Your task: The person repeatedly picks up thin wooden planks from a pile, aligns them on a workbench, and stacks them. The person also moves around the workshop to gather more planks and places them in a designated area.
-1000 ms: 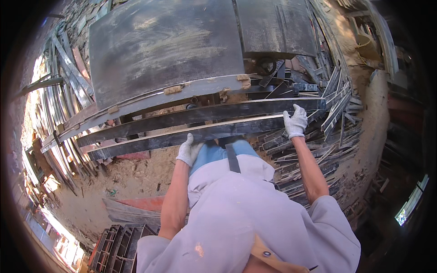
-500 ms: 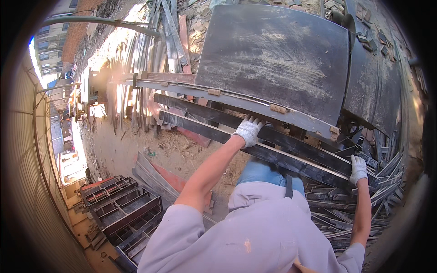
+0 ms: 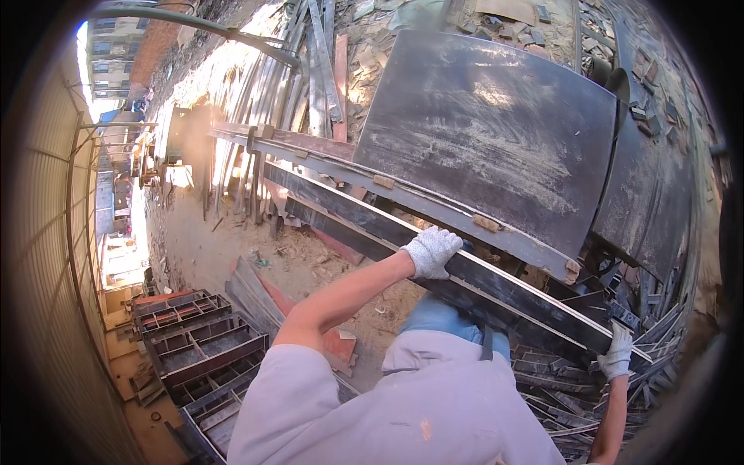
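Note:
A long dark plank point(image 3: 353, 209) with a pale upper edge runs slantwise in front of me, beside the saw table's rail. My left hand point(image 3: 432, 252), in a pale knitted glove, is closed over its upper edge near the middle. Gloved too, my right hand point(image 3: 618, 353) grips the plank around its right end. A second dark plank point(image 3: 333, 230) lies just below and nearer to me, partly hidden by the first. Beyond them is the dark, dusty saw table point(image 3: 488, 124), its grey front rail point(image 3: 446, 211) carrying small wooden blocks point(image 3: 487, 223).
Metal-framed racks point(image 3: 205, 345) stand at the lower left, near a corrugated wall point(image 3: 50, 256). Thin strips are heaped point(image 3: 554, 380) below my right hand. More long strips point(image 3: 314, 70) lie at the far left of the table, and offcuts point(image 3: 535, 35) litter the ground behind it.
My left hand has gone from reaching over the far plank to gripping its edge. That plank has come toward me, covering part of the nearer one. My right hand has moved lower with its end.

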Available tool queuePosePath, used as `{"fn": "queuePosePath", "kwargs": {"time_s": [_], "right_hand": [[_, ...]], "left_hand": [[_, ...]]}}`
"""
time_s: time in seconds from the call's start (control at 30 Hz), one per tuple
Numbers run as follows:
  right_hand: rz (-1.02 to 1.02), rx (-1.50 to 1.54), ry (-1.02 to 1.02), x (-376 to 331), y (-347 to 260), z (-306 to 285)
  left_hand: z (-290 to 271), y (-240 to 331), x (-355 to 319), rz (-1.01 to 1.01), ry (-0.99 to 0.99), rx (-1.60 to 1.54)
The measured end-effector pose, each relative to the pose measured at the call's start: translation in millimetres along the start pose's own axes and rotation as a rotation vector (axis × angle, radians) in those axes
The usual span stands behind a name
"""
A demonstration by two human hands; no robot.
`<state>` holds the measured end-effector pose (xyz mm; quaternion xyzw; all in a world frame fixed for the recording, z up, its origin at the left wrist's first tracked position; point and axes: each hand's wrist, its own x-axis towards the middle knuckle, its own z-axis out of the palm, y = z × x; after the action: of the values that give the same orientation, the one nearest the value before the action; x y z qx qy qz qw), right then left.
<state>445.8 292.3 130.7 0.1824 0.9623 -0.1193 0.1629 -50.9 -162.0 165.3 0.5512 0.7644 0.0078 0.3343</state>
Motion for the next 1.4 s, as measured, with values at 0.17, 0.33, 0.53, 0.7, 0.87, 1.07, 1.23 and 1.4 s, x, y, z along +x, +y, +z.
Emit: {"fn": "queuePosePath", "kwargs": {"time_s": [0.17, 0.33, 0.53, 0.7, 0.87, 1.07, 1.23, 1.4], "right_hand": [[-0.011, -0.037, 0.195, -13.4, 13.1, -59.5], [0.002, -0.091, 0.199, 35.2, 22.0, -97.7], [-0.057, -0.075, 0.136, 118.3, -13.4, -128.8], [-0.122, -0.075, 0.153, 151.8, -30.2, -117.3], [-0.056, -0.088, 0.03, 170.5, -64.0, -131.1], [-0.046, -0.14, 0.056, 189.8, -39.4, -93.1], [0.028, -0.207, -0.057, 221.9, -38.1, -82.8], [-0.026, -0.254, -0.079, 258.1, -20.0, -42.0]], "left_hand": [[-55.7, 2.1, 7.1, 0.167, 0.203, 0.025], [-95.5, -28.7, 38.0, 0.152, 0.283, 0.173], [-90.0, -91.7, 49.2, 0.043, 0.26, 0.165], [-95.9, -118.3, 36.1, -0.039, 0.275, 0.107], [-99.1, -128.8, 32.7, -0.083, 0.237, 0.037], [-106.8, -148.3, 38.5, -0.094, 0.237, -0.013], [-72.2, -138.6, 77.1, -0.07, 0.447, 0.102], [-20.9, -50.0, 156.9, 0.036, 0.594, 0.098]]}}
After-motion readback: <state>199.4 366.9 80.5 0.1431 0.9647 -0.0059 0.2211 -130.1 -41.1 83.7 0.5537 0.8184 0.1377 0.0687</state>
